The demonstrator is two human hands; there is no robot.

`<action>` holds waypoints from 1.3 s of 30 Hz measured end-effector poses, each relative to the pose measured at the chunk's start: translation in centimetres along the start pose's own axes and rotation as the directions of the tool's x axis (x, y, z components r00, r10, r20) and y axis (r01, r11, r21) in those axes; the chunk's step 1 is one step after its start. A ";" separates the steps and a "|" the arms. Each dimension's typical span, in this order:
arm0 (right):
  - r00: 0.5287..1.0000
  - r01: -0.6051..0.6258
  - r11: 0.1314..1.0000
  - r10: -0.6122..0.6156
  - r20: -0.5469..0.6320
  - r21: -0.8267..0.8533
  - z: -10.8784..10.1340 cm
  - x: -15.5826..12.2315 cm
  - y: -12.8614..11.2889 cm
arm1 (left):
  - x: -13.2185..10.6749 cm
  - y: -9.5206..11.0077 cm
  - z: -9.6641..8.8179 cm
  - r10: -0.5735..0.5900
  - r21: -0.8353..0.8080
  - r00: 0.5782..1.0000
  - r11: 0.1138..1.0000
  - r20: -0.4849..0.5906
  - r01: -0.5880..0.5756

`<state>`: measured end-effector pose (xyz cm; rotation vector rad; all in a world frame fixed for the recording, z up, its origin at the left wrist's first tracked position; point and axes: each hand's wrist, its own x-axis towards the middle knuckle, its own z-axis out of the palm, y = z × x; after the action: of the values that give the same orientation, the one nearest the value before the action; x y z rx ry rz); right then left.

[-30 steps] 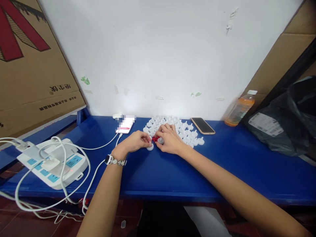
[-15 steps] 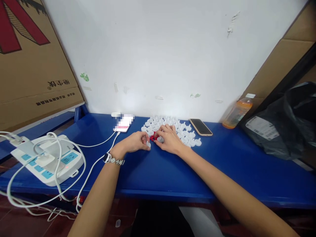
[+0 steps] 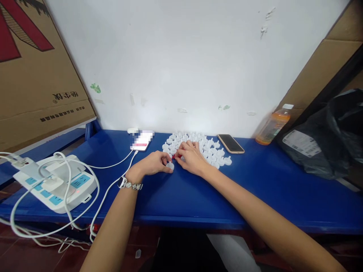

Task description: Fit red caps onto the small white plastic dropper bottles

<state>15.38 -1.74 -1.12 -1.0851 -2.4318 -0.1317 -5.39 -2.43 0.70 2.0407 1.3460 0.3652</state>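
My left hand (image 3: 159, 162) pinches a small white round plastic piece (image 3: 170, 165) between thumb and fingers, just above the blue table. Beside it, my right hand (image 3: 190, 154) reaches over the near edge of a pile of similar white plastic pieces (image 3: 210, 145), many with a short thin stem. Its thumb and fingertips close on small red pieces (image 3: 174, 156); most of the red is hidden under the fingers. How many red pieces lie there I cannot tell. The two hands are a short gap apart.
A phone on a charging cable (image 3: 140, 141) lies behind my left hand. To the right are another phone (image 3: 231, 144), an orange drink bottle (image 3: 273, 126) and a dark plastic bag (image 3: 326, 139). A power strip (image 3: 56, 185) with looped white cables occupies the table's left end.
The right fingers have drawn in over the red pieces, so less red shows. The white piece under the right hand is no longer visible. The left hand keeps its white piece, turned slightly.
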 end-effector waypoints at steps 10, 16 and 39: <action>0.969 -0.172 0.926 0.221 -0.114 0.338 -2.3 -2.0 0.5 | -0.6 1.6 -0.2 0.101 -0.060 0.994 0.993 -0.040 -0.104; 0.946 -0.166 0.779 0.298 -0.124 0.604 -3.6 -2.6 0.8 | -0.5 2.7 0.5 0.242 -0.193 0.968 0.949 -0.063 -0.250; 0.811 -0.152 0.369 0.577 -0.097 0.917 -1.7 -2.1 1.1 | 0.5 4.4 4.8 0.265 -0.138 0.926 0.941 -0.268 -0.309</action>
<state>18.05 -2.88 -0.70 -0.9038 -1.3900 0.9066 0.65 -4.92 -0.05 2.0932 1.1015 0.8650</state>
